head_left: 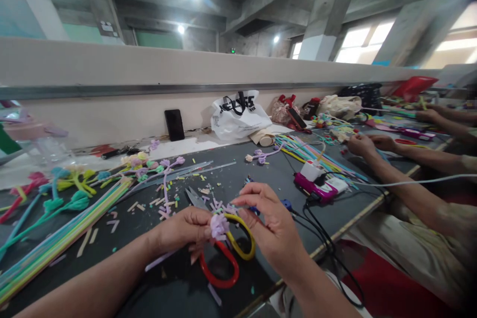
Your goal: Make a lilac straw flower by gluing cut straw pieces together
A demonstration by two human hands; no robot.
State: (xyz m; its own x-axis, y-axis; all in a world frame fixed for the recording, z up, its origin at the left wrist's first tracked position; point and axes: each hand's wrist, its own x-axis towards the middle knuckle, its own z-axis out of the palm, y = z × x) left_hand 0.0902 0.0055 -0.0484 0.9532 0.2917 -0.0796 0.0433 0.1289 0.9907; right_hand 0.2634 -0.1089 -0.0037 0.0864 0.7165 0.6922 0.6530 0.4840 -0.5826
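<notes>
My left hand [186,231] is closed, pinching a small lilac flower [219,227] between thumb and fingers. A thin lilac stem [160,261] shows below that hand. Just right of the flower is my right hand [270,216], its fingers bent and apart, with nothing visible in them. Under both hands lie scissors with one red handle and one yellow handle [250,251]; their blades point to the upper left. Small lilac offcuts [223,207] are scattered close to the flower.
At left lie a bundle of coloured strips [74,238] and finished flowers [141,166]. Behind stand a phone [174,125] and a white bag [240,119]. A magenta power strip [316,189] with cables sits at right, near a co-worker's hands [361,148]. More strips [309,151] lie beyond it.
</notes>
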